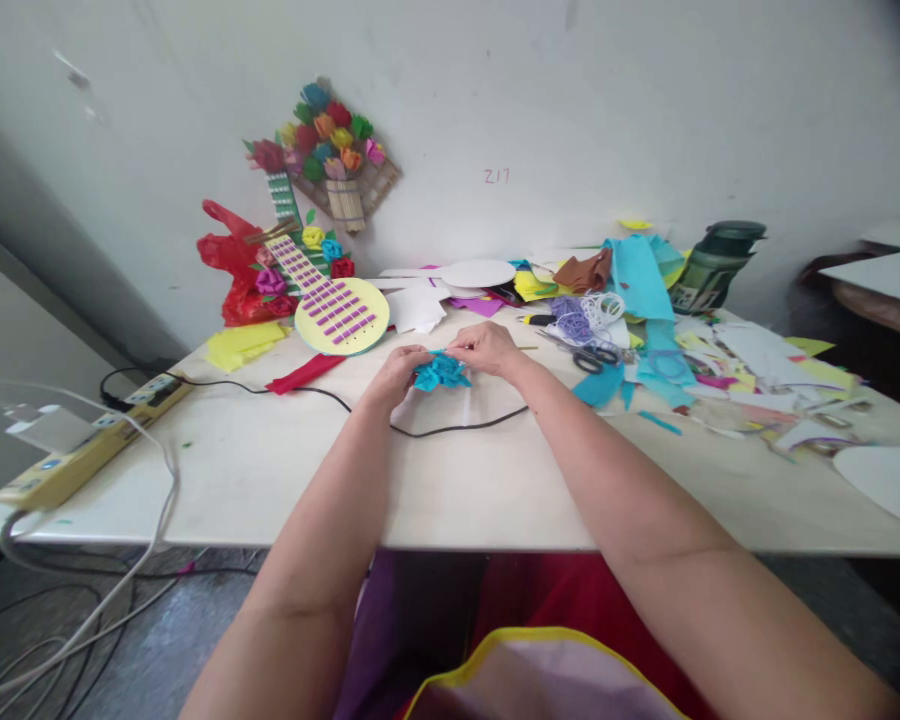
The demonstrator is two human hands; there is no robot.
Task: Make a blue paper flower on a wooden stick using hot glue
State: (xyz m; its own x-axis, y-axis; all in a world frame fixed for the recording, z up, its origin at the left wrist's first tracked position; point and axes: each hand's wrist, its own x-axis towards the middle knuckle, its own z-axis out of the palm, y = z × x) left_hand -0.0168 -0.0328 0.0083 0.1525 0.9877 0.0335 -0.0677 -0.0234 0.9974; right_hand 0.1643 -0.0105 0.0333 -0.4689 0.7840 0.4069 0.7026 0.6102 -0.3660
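A blue crumpled paper flower [442, 372] is held between my two hands above the middle of the white table [270, 470]. My left hand [403, 372] pinches its left edge. The fingers of my right hand [486, 350] are closed on its upper right side. A thin yellowish stick [525, 348] shows just right of my right hand. Under the flower, a black cable [457, 428] curves across the tabletop. A red paper strip [307, 373] lies to the left of my hands.
Left: power strip [97, 450], yellow paper [246, 345] and a yellow guitar-shaped craft [341, 318] with paper flowers. Right: scissors [596, 358], white string [601, 315], blue crepe paper [641, 280], scattered scraps and a dark green bottle [716, 268]. A white disc [477, 273] lies at the back.
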